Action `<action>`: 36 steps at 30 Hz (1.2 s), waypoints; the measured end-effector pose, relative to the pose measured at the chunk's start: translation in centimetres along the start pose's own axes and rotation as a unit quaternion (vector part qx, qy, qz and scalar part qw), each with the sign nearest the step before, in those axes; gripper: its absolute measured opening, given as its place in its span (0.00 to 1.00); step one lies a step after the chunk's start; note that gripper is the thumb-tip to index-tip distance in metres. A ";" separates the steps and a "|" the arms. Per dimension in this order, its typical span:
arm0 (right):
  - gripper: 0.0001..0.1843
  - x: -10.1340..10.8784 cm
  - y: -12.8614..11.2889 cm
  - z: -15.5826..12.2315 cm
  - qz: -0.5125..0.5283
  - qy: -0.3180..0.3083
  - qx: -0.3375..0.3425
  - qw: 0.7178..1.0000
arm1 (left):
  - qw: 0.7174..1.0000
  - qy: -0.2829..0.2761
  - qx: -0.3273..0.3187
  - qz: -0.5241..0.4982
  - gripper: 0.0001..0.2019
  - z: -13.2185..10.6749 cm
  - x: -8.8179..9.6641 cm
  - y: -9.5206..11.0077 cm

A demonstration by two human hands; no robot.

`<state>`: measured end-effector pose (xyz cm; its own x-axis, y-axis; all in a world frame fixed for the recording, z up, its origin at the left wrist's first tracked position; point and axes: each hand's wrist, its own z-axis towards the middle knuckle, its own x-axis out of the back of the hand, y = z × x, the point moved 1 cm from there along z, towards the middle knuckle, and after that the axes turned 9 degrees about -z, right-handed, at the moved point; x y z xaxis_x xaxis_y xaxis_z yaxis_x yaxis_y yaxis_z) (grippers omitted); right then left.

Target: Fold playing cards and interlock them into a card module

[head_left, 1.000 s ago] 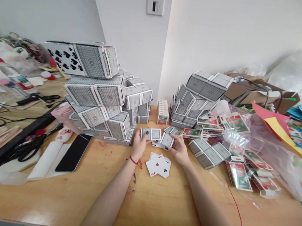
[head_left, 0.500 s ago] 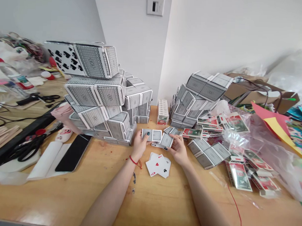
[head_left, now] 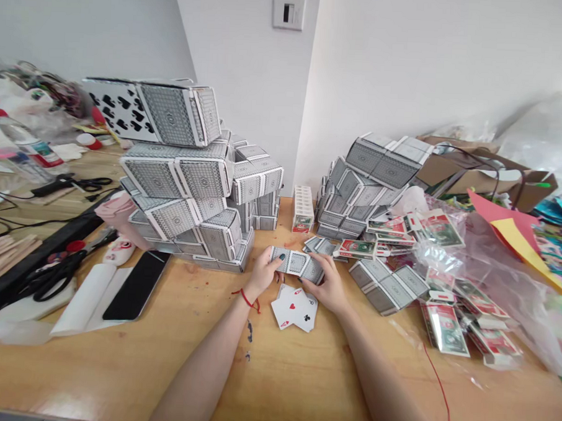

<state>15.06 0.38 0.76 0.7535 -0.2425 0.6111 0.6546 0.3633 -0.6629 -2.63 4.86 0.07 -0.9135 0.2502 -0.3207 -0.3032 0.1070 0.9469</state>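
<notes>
Between my hands is a strip of overlapping playing cards (head_left: 298,263), grey patterned backs up. My left hand (head_left: 265,270) pinches its left end, thumb on top. The fingers of my right hand (head_left: 328,284) close round its right end, where a card overlaps the middle one. Just below, face-up cards (head_left: 291,307) lie fanned on the table, an ace of hearts and a queen of clubs among them. Beyond my right hand rests a loose pile of face-down cards (head_left: 321,244).
Stacked blocks built from cards stand in a tall left pile (head_left: 203,170) and a right pile (head_left: 370,183). One card block (head_left: 389,286) lies right of my hand. Card boxes (head_left: 446,326) and plastic wrap crowd the right; a phone (head_left: 138,286) and scissors (head_left: 64,269) lie left.
My right hand has brought its card left onto the strip, so the cards now overlap in one row. Both hands have come closer together and slightly nearer to me.
</notes>
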 end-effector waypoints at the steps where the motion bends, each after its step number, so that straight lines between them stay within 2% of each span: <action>1: 0.31 0.0 -0.1 0.0 0.000 -0.004 0.000 1.000 | 1.000 -0.002 0.000 0.004 0.08 0.0 0.0 0.0; 7: 0.29 0.0 -0.4 -0.2 0.005 0.000 -0.018 1.000 | 0.999 0.002 -0.017 0.036 0.10 -0.1 -0.2 -0.3; 11: 0.27 0.1 -0.5 -0.4 0.003 -0.029 -0.030 0.999 | 0.995 0.017 -0.032 0.088 0.12 -0.3 0.0 0.0; 13: 0.28 0.2 -0.5 -0.4 -0.003 -0.045 -0.034 0.998 | 0.993 0.016 -0.038 0.107 0.13 -0.3 0.1 0.1; 17: 0.30 0.4 -0.6 -0.4 -0.001 -0.038 -0.042 0.998 | 0.989 0.013 -0.044 0.140 0.11 -0.3 0.1 0.4; 24: 0.27 0.2 -0.7 -0.6 -0.028 -0.080 -0.042 0.996 | 0.965 -0.007 -0.106 0.240 0.10 -0.4 -0.1 0.6; 29: 0.29 -0.2 -0.8 -0.6 -0.017 -0.064 -0.059 0.996 | 0.974 -0.020 -0.069 0.215 0.11 -0.7 -0.7 0.6; 36: 0.28 -0.4 -1.2 -0.4 -0.013 -0.043 -0.034 0.998 | 0.989 -0.018 -0.027 0.142 0.14 -0.9 -1.3 0.8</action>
<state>14.02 -0.27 1.15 0.7301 -0.1713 0.6615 0.6785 0.2961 -0.6723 -1.95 3.74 1.22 -0.9542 0.2964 -0.0415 -0.0506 -0.0229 0.9985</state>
